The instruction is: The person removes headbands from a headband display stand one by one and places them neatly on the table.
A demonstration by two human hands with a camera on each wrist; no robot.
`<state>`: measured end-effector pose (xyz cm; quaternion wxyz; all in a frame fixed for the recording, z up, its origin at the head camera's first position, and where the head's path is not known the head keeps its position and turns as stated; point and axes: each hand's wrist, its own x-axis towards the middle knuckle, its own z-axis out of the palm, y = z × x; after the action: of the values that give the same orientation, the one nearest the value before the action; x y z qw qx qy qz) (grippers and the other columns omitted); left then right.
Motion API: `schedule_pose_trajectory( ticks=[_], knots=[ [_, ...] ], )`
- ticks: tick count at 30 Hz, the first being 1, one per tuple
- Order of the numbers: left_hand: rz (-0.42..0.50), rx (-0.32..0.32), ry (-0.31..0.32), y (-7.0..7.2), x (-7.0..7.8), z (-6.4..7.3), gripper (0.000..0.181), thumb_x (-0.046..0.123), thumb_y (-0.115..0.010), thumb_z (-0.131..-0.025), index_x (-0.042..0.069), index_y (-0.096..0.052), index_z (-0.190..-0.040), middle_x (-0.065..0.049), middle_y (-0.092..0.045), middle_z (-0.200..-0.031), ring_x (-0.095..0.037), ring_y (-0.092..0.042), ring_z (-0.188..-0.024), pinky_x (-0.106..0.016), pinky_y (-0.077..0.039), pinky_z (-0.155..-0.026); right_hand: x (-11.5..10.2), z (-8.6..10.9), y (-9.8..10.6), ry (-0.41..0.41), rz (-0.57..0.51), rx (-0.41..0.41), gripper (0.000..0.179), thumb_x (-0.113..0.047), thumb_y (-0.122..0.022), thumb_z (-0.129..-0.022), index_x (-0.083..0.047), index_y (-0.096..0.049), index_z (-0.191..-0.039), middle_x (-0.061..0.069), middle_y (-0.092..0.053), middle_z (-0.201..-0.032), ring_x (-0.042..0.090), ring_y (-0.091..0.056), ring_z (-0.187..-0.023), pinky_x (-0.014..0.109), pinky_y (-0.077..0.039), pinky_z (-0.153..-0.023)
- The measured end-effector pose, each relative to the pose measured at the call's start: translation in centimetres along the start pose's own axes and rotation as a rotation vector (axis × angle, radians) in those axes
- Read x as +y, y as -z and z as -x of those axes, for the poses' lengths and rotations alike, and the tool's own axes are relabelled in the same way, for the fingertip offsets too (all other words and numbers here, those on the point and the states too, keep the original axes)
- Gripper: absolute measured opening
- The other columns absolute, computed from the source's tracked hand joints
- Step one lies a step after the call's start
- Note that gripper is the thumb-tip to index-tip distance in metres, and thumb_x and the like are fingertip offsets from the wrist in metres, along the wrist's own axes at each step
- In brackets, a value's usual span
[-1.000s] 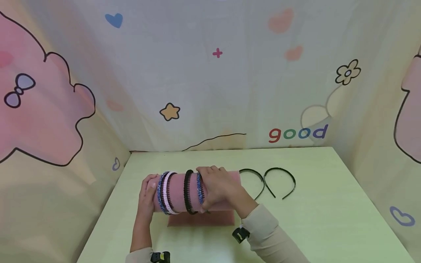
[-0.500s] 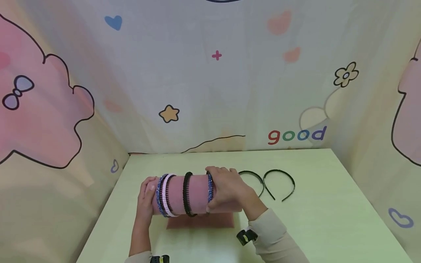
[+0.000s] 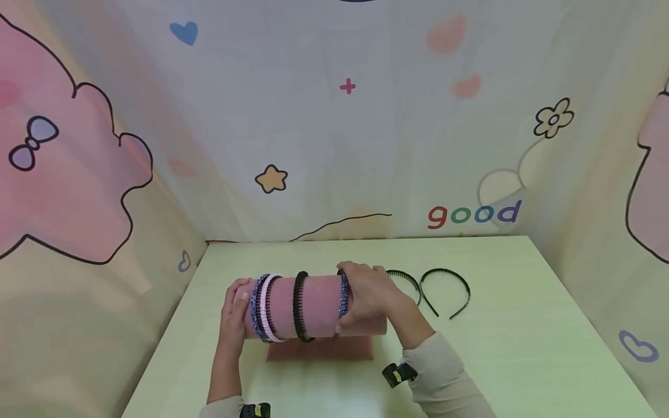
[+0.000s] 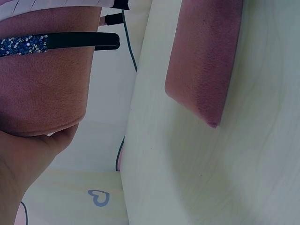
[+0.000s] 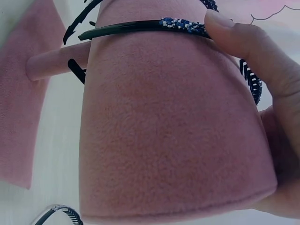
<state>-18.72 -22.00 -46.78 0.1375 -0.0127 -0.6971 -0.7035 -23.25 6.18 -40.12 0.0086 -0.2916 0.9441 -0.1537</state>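
Note:
A pink plush display stand shows in the head view, its padded roll [image 3: 323, 305] lying level above a flat base [image 3: 321, 350]. My left hand [image 3: 232, 318] grips the roll's left end, fingers over the top and thumb in front. Near that end sit a blue glitter headband [image 4: 23, 45] and a pale pink headband [image 3: 265, 307]. A black toothed headband [image 3: 298, 307] circles the middle. Farther right, my right hand [image 3: 370, 295] holds a second blue glitter headband [image 5: 183, 24] around the roll. In the right wrist view, the thumb presses on its glitter part.
Two dark toothed headbands lie on the pale table [image 3: 522, 325] behind and right of the stand, one of them [image 3: 444, 270] fully visible, the other [image 3: 407, 277] partly behind my right hand. A printed cloth backdrop [image 3: 313, 116] encloses the table at the back and both sides.
My right hand has slid the blue glitter headband rightward along the roll, widening its distance from the black one. The left hand stays at the left end.

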Motion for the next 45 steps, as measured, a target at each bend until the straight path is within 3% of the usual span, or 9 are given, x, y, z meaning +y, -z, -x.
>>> schedule_pose_trajectory(
  ticks=[8, 15, 23, 31, 36, 45],
  knots=[
    [0.004, -0.001, -0.012, -0.3, 0.0, -0.2, 0.033, 0.015, -0.039, -0.099, 0.002, -0.040, -0.129, -0.003, -0.049, -0.123, -0.019, -0.046, -0.108, -0.033, -0.031, -0.092, 0.5, 0.6, 0.0, -0.036, -0.026, 0.028, 0.112, -0.058, -0.083, -0.046, -0.010, -0.038, -0.137, 0.006, -0.048, -0.132, 0.026, -0.042, -0.121, 0.054, -0.028, -0.096],
    [0.017, -0.005, -0.010, -0.4, 0.0, -0.1, 0.032, 0.015, -0.039, -0.099, 0.002, -0.041, -0.128, -0.003, -0.049, -0.123, -0.019, -0.046, -0.110, -0.032, -0.031, -0.092, 1.3, 1.4, -0.3, -0.040, -0.055, 0.055, 0.114, -0.060, -0.082, -0.048, -0.009, -0.036, -0.139, 0.015, -0.035, -0.142, 0.033, -0.032, -0.128, 0.051, -0.032, -0.095],
    [0.002, -0.004, -0.046, -0.3, 0.0, -0.2, 0.032, 0.013, -0.038, -0.099, -0.001, -0.041, -0.128, -0.007, -0.049, -0.124, -0.017, -0.046, -0.109, -0.032, -0.031, -0.092, 2.4, 2.0, -1.3, -0.035, -0.211, 0.120, 0.113, -0.054, -0.085, -0.048, -0.008, -0.037, -0.140, 0.010, -0.038, -0.140, 0.030, -0.038, -0.122, 0.048, -0.041, -0.087],
    [-0.010, -0.010, -0.037, -0.2, 0.0, 0.1, 0.032, 0.013, -0.038, -0.098, 0.001, -0.041, -0.128, -0.003, -0.050, -0.122, -0.018, -0.046, -0.109, -0.033, -0.030, -0.092, 3.0, 2.4, -1.8, 0.029, -0.326, 0.146, 0.110, -0.048, -0.087, -0.050, -0.005, -0.037, -0.139, 0.012, -0.040, -0.139, 0.032, -0.036, -0.124, 0.049, -0.034, -0.095],
    [-0.012, -0.012, -0.044, -0.1, 0.0, 0.0, 0.032, 0.013, -0.038, -0.099, 0.000, -0.041, -0.128, -0.006, -0.049, -0.124, -0.019, -0.046, -0.109, -0.034, -0.031, -0.092, 3.8, 2.5, -2.1, 0.033, -0.416, 0.167, 0.108, -0.043, -0.089, -0.050, -0.005, -0.038, -0.138, 0.011, -0.041, -0.138, 0.031, -0.037, -0.123, 0.050, -0.032, -0.096],
    [-0.016, 0.005, -0.053, 0.0, -0.1, -0.1, 0.032, 0.013, -0.038, -0.099, -0.001, -0.041, -0.128, -0.007, -0.049, -0.124, -0.018, -0.046, -0.109, -0.033, -0.031, -0.092, 4.4, 2.7, -2.6, -0.026, -0.529, 0.153, 0.110, -0.042, -0.089, -0.050, -0.008, -0.034, -0.139, 0.015, -0.023, -0.148, 0.034, -0.031, -0.128, 0.053, -0.031, -0.096]
  ],
)
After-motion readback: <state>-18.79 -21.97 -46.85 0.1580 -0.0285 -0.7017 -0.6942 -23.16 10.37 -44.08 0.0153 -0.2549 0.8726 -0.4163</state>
